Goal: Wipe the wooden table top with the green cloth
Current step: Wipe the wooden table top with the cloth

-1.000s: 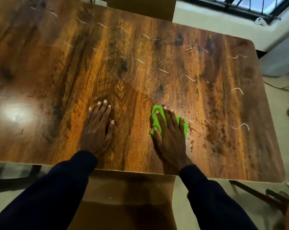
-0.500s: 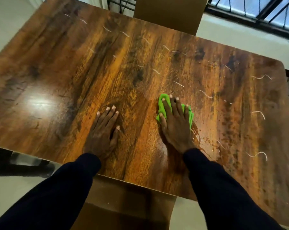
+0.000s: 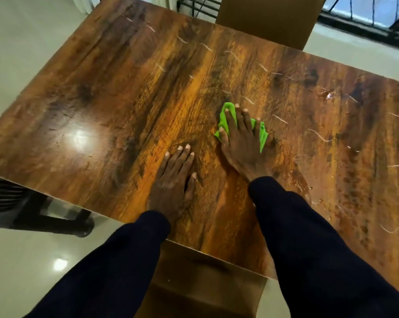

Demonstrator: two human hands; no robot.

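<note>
One table [image 3: 102,99], one cloth [image 3: 263,136], two hands [image 3: 171,187] [image 3: 242,145]

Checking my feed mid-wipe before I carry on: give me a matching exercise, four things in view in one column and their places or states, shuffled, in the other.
Column one:
1. left hand
2. right hand
3. green cloth
4. far chair back

Column two:
A. pinned under spread fingers
B. flat on the bare table top, holding nothing
C. beyond the table's far edge
D. pressing down on the cloth with straight fingers

Pairs: 1-B, 2-D, 3-A, 4-C.
</note>
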